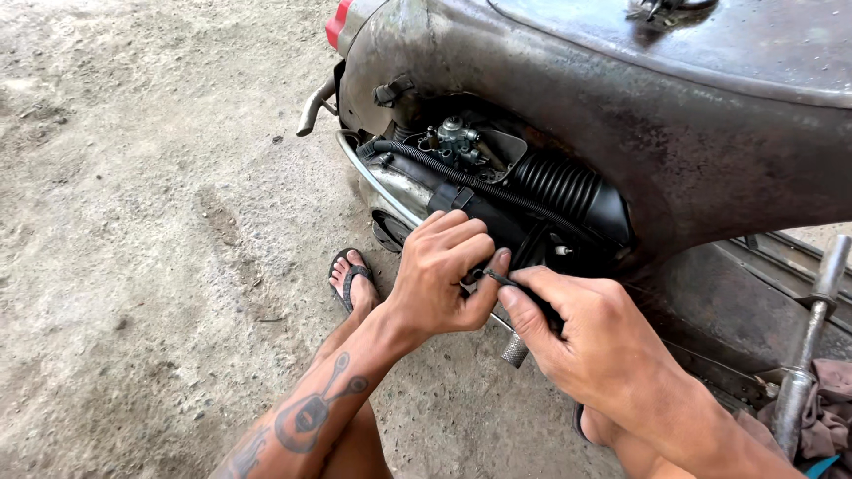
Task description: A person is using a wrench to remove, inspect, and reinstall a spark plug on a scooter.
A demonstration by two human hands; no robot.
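From the head view, your right hand (pixel 590 341) is closed in a pinch: thumb and forefinger (pixel 524 288) grip a thin dark tool (pixel 499 278), which sticks out past your fingertips toward the left. Whether it is a screwdriver or a pick, you cannot tell. Your left hand (pixel 441 275) is curled, knuckles up, fingers resting on the black airbox (pixel 497 222), and its thumb (pixel 490 284) touches the tool's tip from below. So the tool lies between your two thumbs, just beside the airbox's lower edge.

Above your hands, a ribbed hose (pixel 568 186) runs into the airbox, with the carburettor (pixel 457 142) to its left under the scooter's rusty body (pixel 621 98). A knurled peg (pixel 515 350) pokes out below your right hand. Your sandalled foot (pixel 352 277) rests on the concrete ground (pixel 133 222). A metal bar (pixel 812 337) lies at the right edge over a rag (pixel 830 408).
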